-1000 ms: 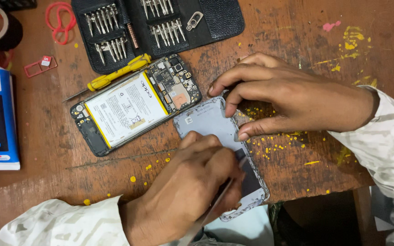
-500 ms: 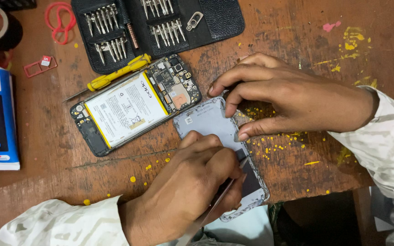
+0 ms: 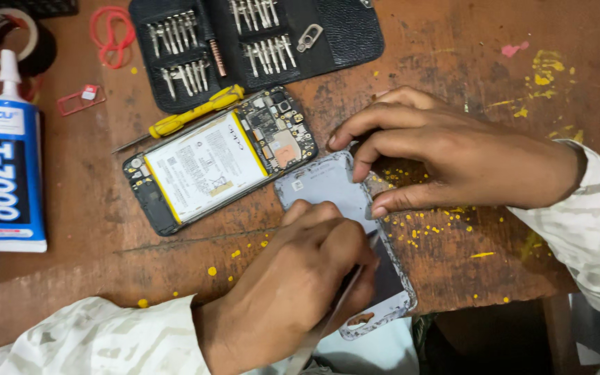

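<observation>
A grey phone back cover (image 3: 324, 184) lies on the worn wooden table (image 3: 453, 48), its lower end hanging past the table's front edge. My left hand (image 3: 293, 278) rests over the cover's middle and grips a thin flat metal tool (image 3: 328, 326) against its right edge. My right hand (image 3: 467, 156) comes in from the right, and its fingertips press on the cover's upper right corner and side. Just left of the cover lies an opened phone (image 3: 203, 163), its white battery and circuit board exposed.
A yellow-handled screwdriver (image 3: 189, 118) lies above the opened phone. A black case of screwdriver bits (image 3: 342, 35) sits at the back. At the left are a blue-and-white glue tube (image 3: 12, 167), a tape roll (image 3: 5, 31), a red band (image 3: 112, 35) and a small red tray (image 3: 81, 99).
</observation>
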